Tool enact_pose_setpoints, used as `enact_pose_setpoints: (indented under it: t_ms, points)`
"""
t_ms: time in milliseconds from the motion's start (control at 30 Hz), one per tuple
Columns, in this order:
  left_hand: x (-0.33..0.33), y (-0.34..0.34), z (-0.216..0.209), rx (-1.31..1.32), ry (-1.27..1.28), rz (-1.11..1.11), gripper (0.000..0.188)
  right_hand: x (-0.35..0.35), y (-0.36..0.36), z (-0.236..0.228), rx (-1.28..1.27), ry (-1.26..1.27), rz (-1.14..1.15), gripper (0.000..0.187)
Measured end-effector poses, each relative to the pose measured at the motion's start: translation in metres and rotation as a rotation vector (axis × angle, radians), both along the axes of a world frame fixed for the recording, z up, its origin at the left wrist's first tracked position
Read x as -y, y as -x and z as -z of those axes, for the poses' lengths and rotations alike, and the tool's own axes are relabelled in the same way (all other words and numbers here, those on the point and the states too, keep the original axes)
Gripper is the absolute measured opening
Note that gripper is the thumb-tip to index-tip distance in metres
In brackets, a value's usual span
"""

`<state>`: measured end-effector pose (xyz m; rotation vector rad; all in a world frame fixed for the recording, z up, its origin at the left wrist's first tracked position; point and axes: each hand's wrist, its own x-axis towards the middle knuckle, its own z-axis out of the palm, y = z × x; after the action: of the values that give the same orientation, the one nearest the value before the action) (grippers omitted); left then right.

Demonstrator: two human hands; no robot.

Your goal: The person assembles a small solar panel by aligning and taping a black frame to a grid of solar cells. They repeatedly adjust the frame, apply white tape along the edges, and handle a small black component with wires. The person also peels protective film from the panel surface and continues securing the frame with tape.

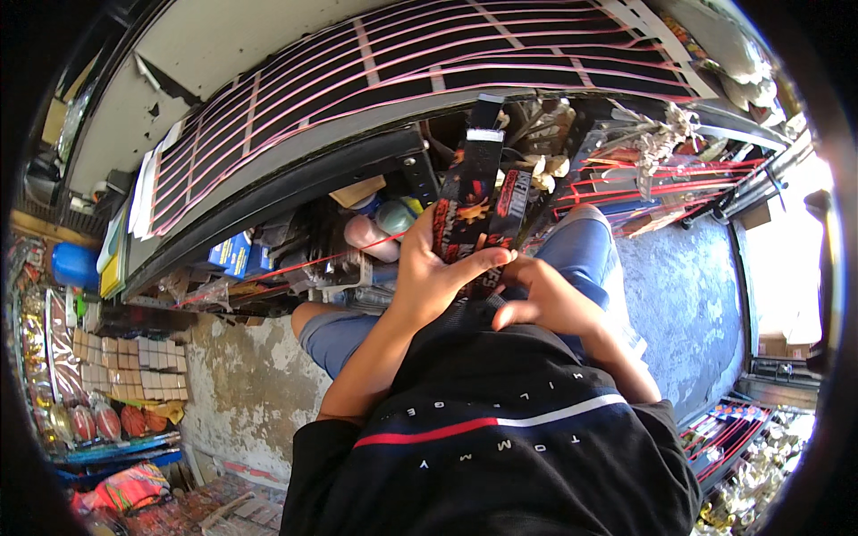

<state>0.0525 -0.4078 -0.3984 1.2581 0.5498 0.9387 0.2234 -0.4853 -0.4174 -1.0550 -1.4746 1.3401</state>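
Two long, narrow black printed strips with red and orange pictures are in front of my lap, angled up and away from me. My left hand [433, 277] is closed round the longer black printed strip [474, 174], its thumb lying across the front toward the right. The shorter black printed strip [509, 210] overlaps it on the right. At the lower end of the strips is my right hand [563, 299], its fingers curled at the shorter strip's edge and its thumb pointing left. The fingertips behind the strips are hidden.
Beyond my knees runs a bench [331, 170] topped with a black sheet [429, 49] of pink lines. Its shelf holds blue boxes [234, 253], rounded containers [371, 237] and red cords [617, 192]. Stacked small blocks [134, 362] and a blue container [74, 265] are at left.
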Motion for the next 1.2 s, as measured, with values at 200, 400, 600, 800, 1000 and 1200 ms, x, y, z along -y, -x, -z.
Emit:
enact_pose_setpoints:
  t_ms: [200, 400, 600, 800, 1000, 1200]
  points:
    - [0.008, 0.005, 0.013, -0.099, -0.147, 0.071, 0.049, -0.023, -0.016, -0.008, -0.609, 0.056, 0.433, 0.039]
    - [0.0, 0.012, 0.023, 0.087, -0.165, 0.039, 0.036, 0.013, -0.011, -0.052, -0.386, -0.18, 0.332, 0.032]
    - [0.014, 0.001, 0.023, 0.012, -0.263, -0.226, 0.034, 0.012, 0.028, -0.041, -0.344, 0.039, 0.241, 0.038]
    - [0.021, 0.0, 0.022, 0.071, -0.248, -0.186, 0.034, 0.0, 0.03, -0.024, -0.451, 0.045, 0.344, 0.032]
    - [0.022, -0.004, 0.02, 0.054, -0.227, -0.165, 0.038, -0.005, 0.029, -0.014, -0.564, 0.096, 0.393, 0.017]
    - [0.014, 0.004, 0.016, 0.131, -0.092, -0.056, 0.044, 0.003, 0.013, -0.023, -0.565, 0.025, 0.368, 0.023]
